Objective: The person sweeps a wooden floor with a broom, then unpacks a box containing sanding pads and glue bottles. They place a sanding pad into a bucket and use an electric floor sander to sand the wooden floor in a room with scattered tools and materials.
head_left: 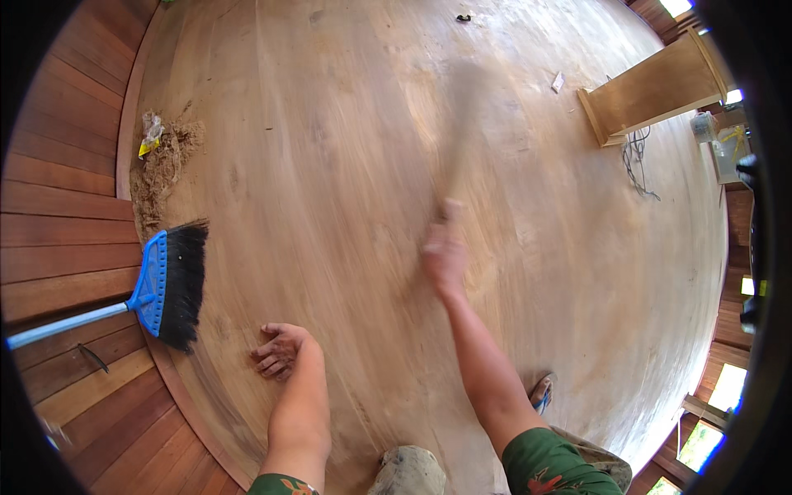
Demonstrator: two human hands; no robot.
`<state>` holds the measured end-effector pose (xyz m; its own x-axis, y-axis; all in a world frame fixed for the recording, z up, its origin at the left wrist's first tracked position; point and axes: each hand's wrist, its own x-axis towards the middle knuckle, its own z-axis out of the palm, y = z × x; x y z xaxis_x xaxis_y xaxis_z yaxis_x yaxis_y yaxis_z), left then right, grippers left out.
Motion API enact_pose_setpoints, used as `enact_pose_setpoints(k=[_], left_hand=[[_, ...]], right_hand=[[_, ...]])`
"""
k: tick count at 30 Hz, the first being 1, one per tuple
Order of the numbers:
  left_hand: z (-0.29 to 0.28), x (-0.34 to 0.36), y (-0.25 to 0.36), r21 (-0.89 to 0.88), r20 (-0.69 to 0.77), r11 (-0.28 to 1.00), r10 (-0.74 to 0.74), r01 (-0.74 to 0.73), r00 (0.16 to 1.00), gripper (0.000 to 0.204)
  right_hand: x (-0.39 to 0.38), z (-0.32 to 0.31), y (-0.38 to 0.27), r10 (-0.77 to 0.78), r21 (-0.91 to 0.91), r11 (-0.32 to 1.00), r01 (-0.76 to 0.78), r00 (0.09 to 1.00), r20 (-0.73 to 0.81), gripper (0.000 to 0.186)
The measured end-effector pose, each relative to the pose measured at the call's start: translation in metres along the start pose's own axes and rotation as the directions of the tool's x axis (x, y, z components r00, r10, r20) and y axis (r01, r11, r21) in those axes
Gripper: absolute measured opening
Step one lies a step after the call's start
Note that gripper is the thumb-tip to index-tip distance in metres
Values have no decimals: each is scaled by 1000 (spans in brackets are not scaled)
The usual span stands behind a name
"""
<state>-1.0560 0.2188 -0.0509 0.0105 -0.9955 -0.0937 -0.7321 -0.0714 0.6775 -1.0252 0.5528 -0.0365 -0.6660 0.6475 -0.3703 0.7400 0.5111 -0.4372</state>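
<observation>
My right hand (pixel 445 254) is closed around the near end of a long, pale brown tool (pixel 464 115). The tool reaches away from me over the wooden floor (pixel 346 165), and motion smears it so much that its kind cannot be made out. My left hand (pixel 280 351) hangs low over the boards at the near left, holding nothing, its dusty fingers apart and loosely bent. Whether it touches the floor does not show clearly. Pale dust and streaks cover the boards.
A blue broom (pixel 153 280) with black bristles leans by the left plank wall (pixel 66 231). Behind it lies a sawdust heap (pixel 169 161) with a crumpled wrapper (pixel 151 134). To the far right are a wooden stand (pixel 656 87), a cable (pixel 635 161) and a paper scrap (pixel 558 82).
</observation>
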Motion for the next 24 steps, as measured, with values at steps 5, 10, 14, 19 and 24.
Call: enact_pose_setpoints(k=[5,10,14,19,24], left_hand=[[-2,8,-12,737,-26,663,224,-133,974,87],[1,14,-20,750,-16,644,245,-150,969,85],[4,12,-21,768,-42,618,314,-171,949,83],[4,15,-27,741,-145,670,226,-46,963,83],[7,19,-31,696,-245,718,241,-3,939,84]], right_hand=[[18,32,-161,-602,-52,792,608,793,92,37],[156,-23,-67,-486,-22,871,490,868,98,44],[247,-106,53,-100,45,985,167,762,-640,63],[264,-133,5,129,161,986,-34,771,-624,58],[205,3,-214,-135,37,991,130,962,237,28]])
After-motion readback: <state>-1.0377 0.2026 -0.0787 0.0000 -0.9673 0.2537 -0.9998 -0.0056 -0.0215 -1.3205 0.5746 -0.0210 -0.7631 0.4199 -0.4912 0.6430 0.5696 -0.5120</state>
